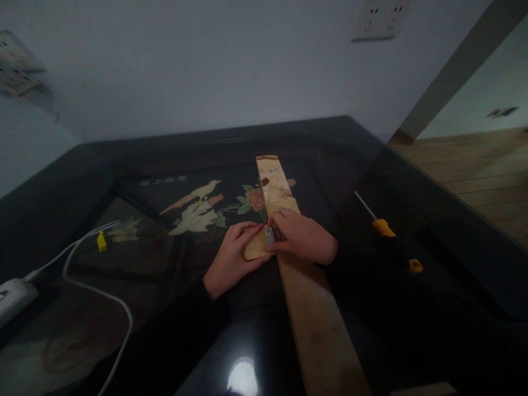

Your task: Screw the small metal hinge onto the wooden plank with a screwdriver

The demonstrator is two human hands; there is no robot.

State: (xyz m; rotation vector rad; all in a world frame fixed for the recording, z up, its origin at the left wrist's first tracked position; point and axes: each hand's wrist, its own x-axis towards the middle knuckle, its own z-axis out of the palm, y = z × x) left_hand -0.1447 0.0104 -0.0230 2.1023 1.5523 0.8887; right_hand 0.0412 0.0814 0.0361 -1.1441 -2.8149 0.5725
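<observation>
Long plank (pixel 319 319), metal plate (pixel 269 235) (silvery) between the right fingers (pixel 281 246)

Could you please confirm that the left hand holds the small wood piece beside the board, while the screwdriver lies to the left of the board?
Not quite: the screwdriver lies to the right of the board, as the head view shows. The left hand does hold the small wood piece beside the board.
</observation>
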